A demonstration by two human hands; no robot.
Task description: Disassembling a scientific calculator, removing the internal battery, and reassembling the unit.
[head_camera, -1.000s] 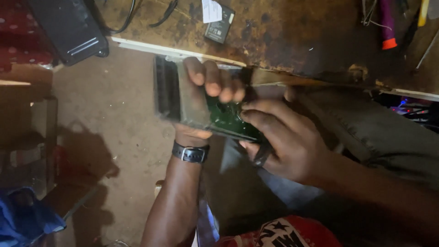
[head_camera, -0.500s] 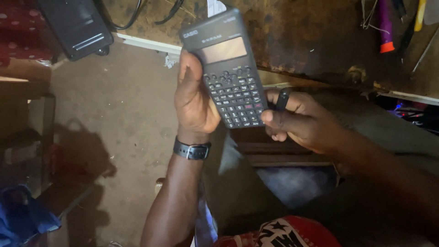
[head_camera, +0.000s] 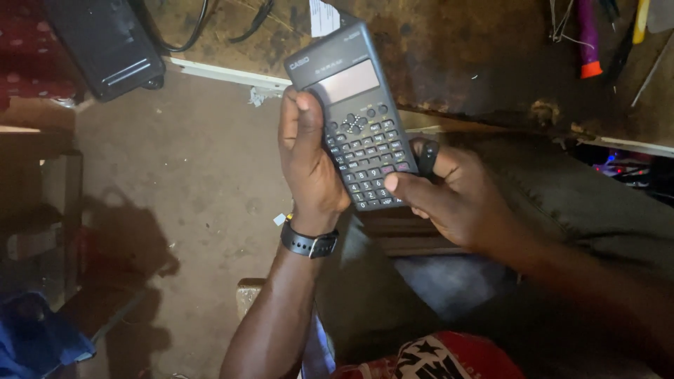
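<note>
Nearest the camera, a red cloth [head_camera: 435, 358] with a white star pattern lies at the bottom edge. Above it, the left forearm rises to a black wristwatch [head_camera: 309, 243], and the left hand [head_camera: 305, 158] wraps a grey calculator [head_camera: 354, 116] from its left side, fingers clamped on it with the thumb laid along the edge beside the screen. The right hand [head_camera: 449, 196] meets the calculator's lower right corner, its thumb pressed on the bottom keys, while its fingers also pinch a small black tool (its kind cannot be told). The calculator is held in the air over the lap, keys facing the camera; its long axis runs nearly upright, leaning a little left at the top, the screen end pointing away toward the counter [head_camera: 456, 63]. Farther off, a black box [head_camera: 105, 42] sits at upper left, and an orange-tipped purple tool [head_camera: 588, 38] lies on the counter at the far right.
</note>
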